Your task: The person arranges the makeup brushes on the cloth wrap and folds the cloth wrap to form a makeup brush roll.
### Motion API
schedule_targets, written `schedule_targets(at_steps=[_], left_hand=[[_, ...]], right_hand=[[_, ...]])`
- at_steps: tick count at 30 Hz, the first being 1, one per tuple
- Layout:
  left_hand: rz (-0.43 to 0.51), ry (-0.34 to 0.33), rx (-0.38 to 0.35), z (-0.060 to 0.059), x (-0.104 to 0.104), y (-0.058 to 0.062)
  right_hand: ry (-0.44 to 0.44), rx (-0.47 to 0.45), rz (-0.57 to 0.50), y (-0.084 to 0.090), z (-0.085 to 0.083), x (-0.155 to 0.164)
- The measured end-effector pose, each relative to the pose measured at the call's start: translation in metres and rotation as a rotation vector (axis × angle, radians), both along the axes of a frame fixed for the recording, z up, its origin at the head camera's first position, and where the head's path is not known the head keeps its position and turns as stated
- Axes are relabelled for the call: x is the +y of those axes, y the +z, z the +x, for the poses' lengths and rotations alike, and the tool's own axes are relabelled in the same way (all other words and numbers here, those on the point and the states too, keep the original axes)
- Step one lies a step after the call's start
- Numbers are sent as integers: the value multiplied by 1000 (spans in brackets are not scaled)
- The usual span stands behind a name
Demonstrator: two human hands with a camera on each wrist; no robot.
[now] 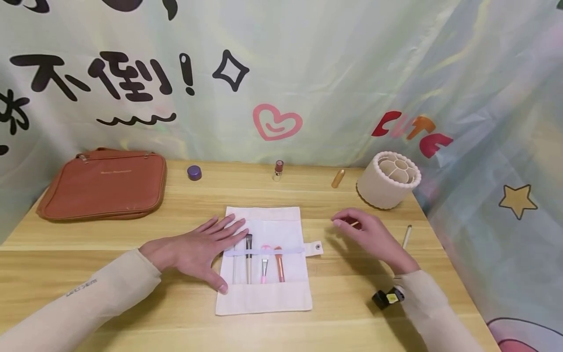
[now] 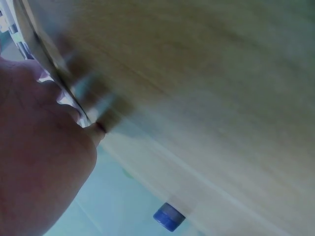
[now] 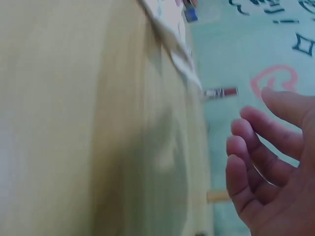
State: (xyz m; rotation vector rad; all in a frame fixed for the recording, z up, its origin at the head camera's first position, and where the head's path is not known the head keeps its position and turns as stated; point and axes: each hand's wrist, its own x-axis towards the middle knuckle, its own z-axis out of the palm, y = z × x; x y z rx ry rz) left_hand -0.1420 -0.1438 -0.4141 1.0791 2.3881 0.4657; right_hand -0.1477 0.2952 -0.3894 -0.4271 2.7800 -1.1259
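A white fabric brush roll (image 1: 281, 298) lies unfolded on the table, its snap tab (image 1: 313, 248) sticking out to the right. Tucked in its pockets are several makeup brushes: a dark-bristled brush (image 1: 249, 259), a pink brush (image 1: 264, 270), a copper-coloured brush (image 1: 280, 266) and a thin pale stick (image 1: 234, 269). My left hand (image 1: 195, 250) rests on the roll's left edge with fingers spread. To the right of the tab, my right hand (image 1: 369, 235) hovers over the table. Its fingers bend loosely and hold nothing, as the right wrist view also shows.
A brown zipped case (image 1: 110, 186) lies back left. Along the back stand a purple jar (image 1: 194, 172), a lipstick (image 1: 278, 171) and a gold tube (image 1: 338, 179). A cream divided holder (image 1: 387, 183) stands back right. Beside my right wrist lies a pale stick (image 1: 406, 236).
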Motion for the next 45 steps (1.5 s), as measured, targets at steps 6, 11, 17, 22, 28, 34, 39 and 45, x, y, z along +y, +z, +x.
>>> schedule_targets(at_steps=[6, 11, 17, 22, 28, 34, 39, 45], left_hand=[[-13, 1, 2, 0, -2, 0], [-15, 2, 2, 0, -2, -1], [-9, 1, 2, -1, -1, -1], [-11, -1, 5, -1, 0, -2], [-15, -2, 4, -1, 1, -1], [-14, -4, 6, -1, 1, 0], [-6, -5, 7, -1, 1, 1], [2, -8, 5, -1, 0, 0]], right_hand=[[-173, -16, 38, -3, 12, 26], [-225, -28, 68, -7, 18, 39], [-277, -17, 108, -12, 19, 53], [-326, -20, 157, -14, 18, 60], [-297, 1, 216, -19, 15, 62], [-253, -2, 240, -20, 13, 52], [-185, 7, 257, -16, 12, 39], [-123, 24, 269, -15, 12, 23]])
